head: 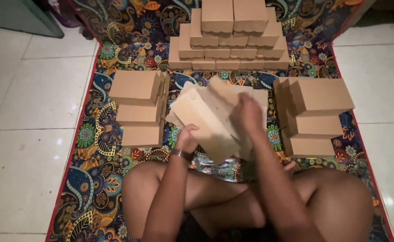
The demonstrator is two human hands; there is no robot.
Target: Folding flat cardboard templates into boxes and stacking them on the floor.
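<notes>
While the left hand [187,140] curls its fingers around the flat cardboard blank's [206,125] lower edge, the blurred right hand [249,113] presses closed fingers on top; its long axis runs diagonally, upper-left to lower-right, just below the rear box stack [230,40].

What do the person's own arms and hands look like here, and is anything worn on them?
Both forearms are bare, with no sleeves in view and no gloves. The left hand has a thin dark band with a metallic glint around its wrist, a bracelet or a watch. The right hand is motion-blurred; no ring or band can be made out on it.
</notes>
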